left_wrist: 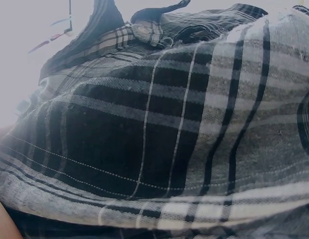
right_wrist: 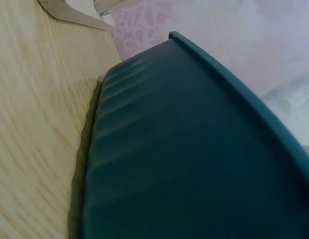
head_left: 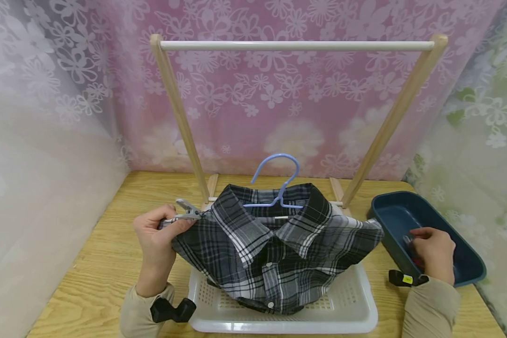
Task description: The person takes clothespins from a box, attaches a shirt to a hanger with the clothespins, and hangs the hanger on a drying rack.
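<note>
Plaid shirt at my left fingertips, basin at my right

The shirt, dark grey, black and white, lies in front of me with its lower part in a white basket and its collar raised toward the back. A blue hanger sits inside the neck opening, hook standing up above the collar.

My left hand is closed in a pinch on the cloth at one shoulder, and a grey clip sits there beside my thumb. Checked cloth fills most of the left wrist view.

My right hand is down in a dark blue basin, fingers bent. Something small and greyish shows at their tips, but I cannot tell whether I have hold of it, or how far open the grip is.

Behind the basket stands a rack of pale wood with a white top bar; everything is on a wood-grain table.
</note>
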